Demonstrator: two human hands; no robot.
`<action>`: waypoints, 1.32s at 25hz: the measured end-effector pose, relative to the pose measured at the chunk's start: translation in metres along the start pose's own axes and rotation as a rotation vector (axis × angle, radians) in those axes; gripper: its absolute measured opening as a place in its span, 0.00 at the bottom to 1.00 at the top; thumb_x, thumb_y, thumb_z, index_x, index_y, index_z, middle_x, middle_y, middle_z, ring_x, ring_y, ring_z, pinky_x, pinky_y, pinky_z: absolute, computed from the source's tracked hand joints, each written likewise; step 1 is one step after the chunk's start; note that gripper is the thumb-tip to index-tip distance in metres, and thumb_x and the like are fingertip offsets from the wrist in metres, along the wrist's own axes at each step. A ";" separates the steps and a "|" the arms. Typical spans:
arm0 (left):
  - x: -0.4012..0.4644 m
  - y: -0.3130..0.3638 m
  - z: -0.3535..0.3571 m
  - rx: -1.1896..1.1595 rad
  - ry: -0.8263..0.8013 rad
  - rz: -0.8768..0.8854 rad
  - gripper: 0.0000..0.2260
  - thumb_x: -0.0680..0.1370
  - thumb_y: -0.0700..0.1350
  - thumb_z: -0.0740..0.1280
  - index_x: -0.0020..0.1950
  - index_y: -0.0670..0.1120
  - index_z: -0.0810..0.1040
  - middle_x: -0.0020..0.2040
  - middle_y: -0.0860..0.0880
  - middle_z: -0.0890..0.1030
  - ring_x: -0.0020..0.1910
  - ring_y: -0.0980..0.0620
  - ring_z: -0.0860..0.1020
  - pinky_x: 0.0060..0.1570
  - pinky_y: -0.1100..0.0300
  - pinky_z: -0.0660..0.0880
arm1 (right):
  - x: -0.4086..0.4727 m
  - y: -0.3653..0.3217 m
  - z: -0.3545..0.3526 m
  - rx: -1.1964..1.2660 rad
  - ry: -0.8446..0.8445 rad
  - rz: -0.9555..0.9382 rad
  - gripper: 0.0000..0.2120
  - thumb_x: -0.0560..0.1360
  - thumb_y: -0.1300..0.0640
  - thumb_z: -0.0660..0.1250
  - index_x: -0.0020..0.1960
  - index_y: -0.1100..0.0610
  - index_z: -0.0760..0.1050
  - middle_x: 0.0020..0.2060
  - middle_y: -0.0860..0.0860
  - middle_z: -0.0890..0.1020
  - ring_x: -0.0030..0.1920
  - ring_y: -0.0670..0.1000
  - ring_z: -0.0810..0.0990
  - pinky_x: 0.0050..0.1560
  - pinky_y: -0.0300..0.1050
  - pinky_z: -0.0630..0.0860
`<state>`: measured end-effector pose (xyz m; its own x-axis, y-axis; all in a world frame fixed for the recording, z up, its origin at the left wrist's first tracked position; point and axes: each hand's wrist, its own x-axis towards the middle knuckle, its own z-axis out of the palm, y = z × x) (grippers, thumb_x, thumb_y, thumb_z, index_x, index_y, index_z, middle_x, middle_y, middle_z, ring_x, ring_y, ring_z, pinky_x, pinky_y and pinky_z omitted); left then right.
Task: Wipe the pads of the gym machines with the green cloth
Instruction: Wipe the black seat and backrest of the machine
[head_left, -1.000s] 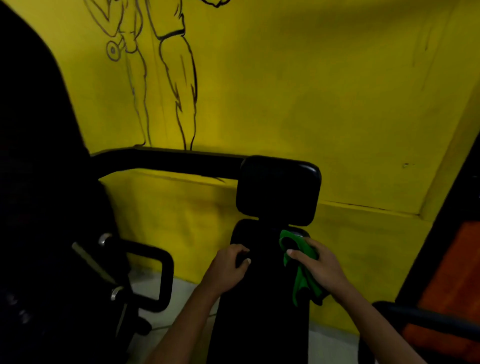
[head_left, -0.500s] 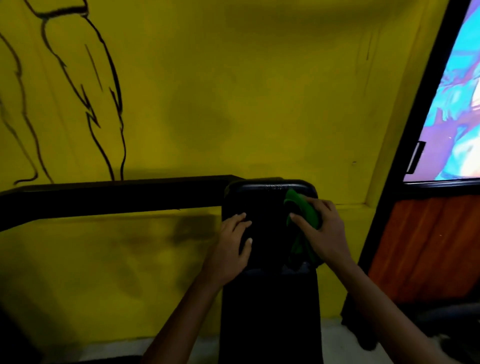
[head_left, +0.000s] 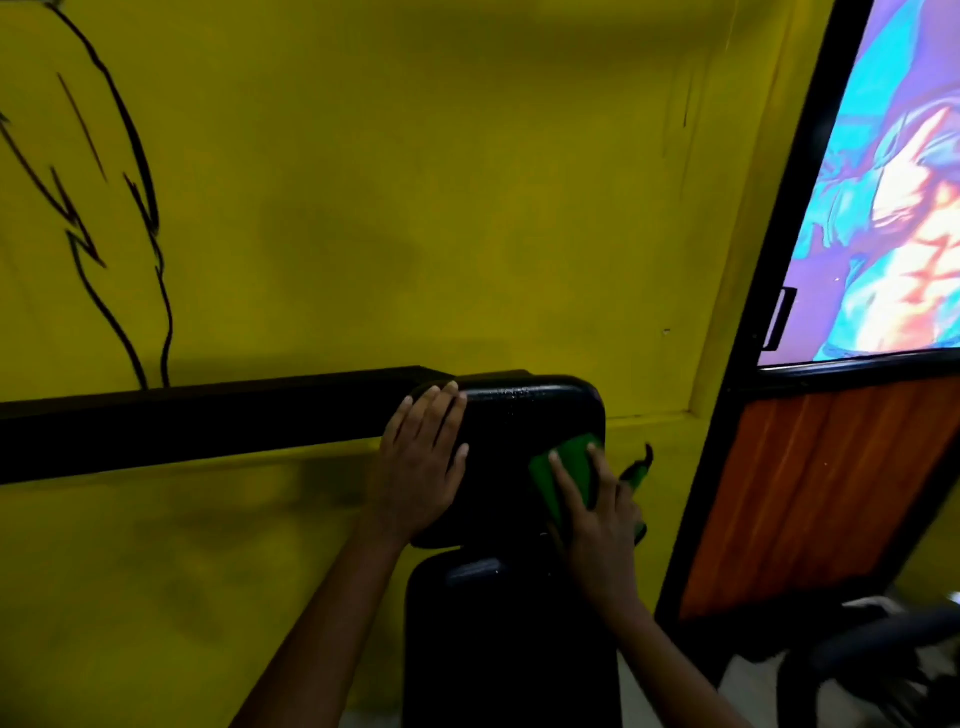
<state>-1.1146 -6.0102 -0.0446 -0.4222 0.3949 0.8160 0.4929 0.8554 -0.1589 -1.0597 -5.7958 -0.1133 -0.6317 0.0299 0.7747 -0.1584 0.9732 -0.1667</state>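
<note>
A black upper pad (head_left: 524, 421) of a gym machine stands in the middle of the view, with a longer black back pad (head_left: 498, 639) below it. My left hand (head_left: 423, 467) rests flat on the upper pad's left side, fingers straight and pointing up. My right hand (head_left: 597, 514) presses the green cloth (head_left: 566, 467) flat against the upper pad's right part, fingers straight over it. A dark end of the cloth hangs off the pad's right edge.
A black bar (head_left: 208, 421) runs left from the pad along the yellow wall (head_left: 415, 208). A black-framed door (head_left: 810, 467) with an orange-brown lower panel and a colourful picture above stands to the right. Dark machine parts (head_left: 883, 654) lie at the lower right.
My left hand slid up to the upper pad's top left corner and flattened. My right hand with the green cloth moved down the pad's right side, fingers now straight.
</note>
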 end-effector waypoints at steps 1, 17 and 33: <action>0.000 0.000 0.003 0.009 0.028 0.006 0.23 0.79 0.50 0.57 0.71 0.41 0.65 0.71 0.43 0.67 0.70 0.46 0.64 0.72 0.52 0.53 | -0.021 0.000 0.006 0.006 -0.017 -0.014 0.30 0.72 0.42 0.61 0.72 0.47 0.63 0.70 0.59 0.62 0.55 0.62 0.68 0.44 0.59 0.75; -0.001 0.001 0.014 0.045 0.090 -0.024 0.22 0.80 0.50 0.56 0.72 0.42 0.63 0.71 0.44 0.64 0.70 0.45 0.63 0.73 0.52 0.51 | 0.001 0.014 0.001 -0.070 0.028 -0.255 0.24 0.73 0.44 0.61 0.69 0.44 0.65 0.67 0.57 0.64 0.54 0.63 0.70 0.43 0.56 0.75; 0.006 -0.027 -0.021 -0.107 -0.146 0.140 0.23 0.78 0.46 0.57 0.73 0.40 0.67 0.72 0.43 0.69 0.70 0.47 0.65 0.67 0.54 0.61 | 0.057 -0.040 -0.008 0.007 0.115 -0.052 0.28 0.70 0.51 0.68 0.69 0.45 0.66 0.67 0.58 0.65 0.58 0.66 0.72 0.48 0.59 0.74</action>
<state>-1.1144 -6.0376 -0.0244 -0.4458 0.5580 0.7000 0.6290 0.7516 -0.1986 -1.0832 -5.8317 -0.0580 -0.5313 0.0055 0.8472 -0.1941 0.9726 -0.1281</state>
